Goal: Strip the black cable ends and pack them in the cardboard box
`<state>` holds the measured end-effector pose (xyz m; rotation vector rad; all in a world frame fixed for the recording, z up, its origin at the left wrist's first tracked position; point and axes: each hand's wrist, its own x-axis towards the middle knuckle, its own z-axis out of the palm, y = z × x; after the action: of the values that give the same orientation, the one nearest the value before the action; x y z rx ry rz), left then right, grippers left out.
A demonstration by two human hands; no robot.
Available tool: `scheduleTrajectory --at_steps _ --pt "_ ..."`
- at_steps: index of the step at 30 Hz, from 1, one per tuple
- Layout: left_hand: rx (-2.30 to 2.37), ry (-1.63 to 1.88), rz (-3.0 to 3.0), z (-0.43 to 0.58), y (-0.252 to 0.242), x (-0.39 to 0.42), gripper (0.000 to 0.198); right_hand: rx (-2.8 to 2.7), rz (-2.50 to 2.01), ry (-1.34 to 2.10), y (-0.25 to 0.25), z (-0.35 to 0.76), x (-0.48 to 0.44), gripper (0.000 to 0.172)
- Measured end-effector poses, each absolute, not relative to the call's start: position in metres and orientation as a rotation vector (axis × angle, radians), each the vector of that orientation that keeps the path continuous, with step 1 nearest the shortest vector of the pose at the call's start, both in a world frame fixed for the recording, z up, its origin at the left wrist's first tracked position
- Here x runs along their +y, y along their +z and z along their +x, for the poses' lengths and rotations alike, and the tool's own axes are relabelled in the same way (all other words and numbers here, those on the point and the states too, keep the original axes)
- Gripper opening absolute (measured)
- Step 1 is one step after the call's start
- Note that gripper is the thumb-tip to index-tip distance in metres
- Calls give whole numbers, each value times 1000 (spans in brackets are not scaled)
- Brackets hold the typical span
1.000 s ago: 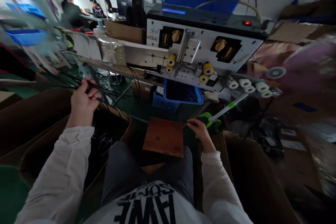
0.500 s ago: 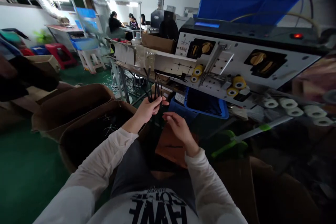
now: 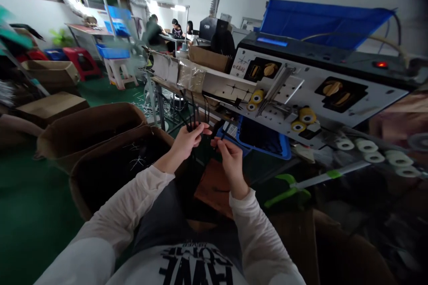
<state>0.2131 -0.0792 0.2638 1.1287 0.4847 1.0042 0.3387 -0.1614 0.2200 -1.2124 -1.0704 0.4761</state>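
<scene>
the left hand closes around a bunch of thin black cables, the right hand apparently pinching one black strand; pale wire offcuts lie in a brown cardboard box.

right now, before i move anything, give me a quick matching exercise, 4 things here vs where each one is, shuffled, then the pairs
Things:
1. thin black cables
2. yellow rollers
3. blue plastic crate
4. reddish-brown flat board

Places:
a. just below the right hand
b. on the white machine panel
c. gripped in the left hand
d. under that panel

Pairs: 1c, 2b, 3d, 4a
</scene>
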Motion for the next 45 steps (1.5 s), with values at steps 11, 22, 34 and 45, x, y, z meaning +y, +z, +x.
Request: scheduleTrajectory --at_steps 11,22,34,45 --pt "470 857 1269 217 277 -84 34 -1221 -1253 419 235 342 -156 33" --pt "578 1129 1295 201 300 -24 24 -1232 -1181 917 209 366 -162 33" --pt "703 1455 1220 144 370 43 16 -1094 -1483 1179 81 448 -216 43" --pt "742 1451 1180 136 359 47 15 -974 -1369 1279 81 462 -233 43"
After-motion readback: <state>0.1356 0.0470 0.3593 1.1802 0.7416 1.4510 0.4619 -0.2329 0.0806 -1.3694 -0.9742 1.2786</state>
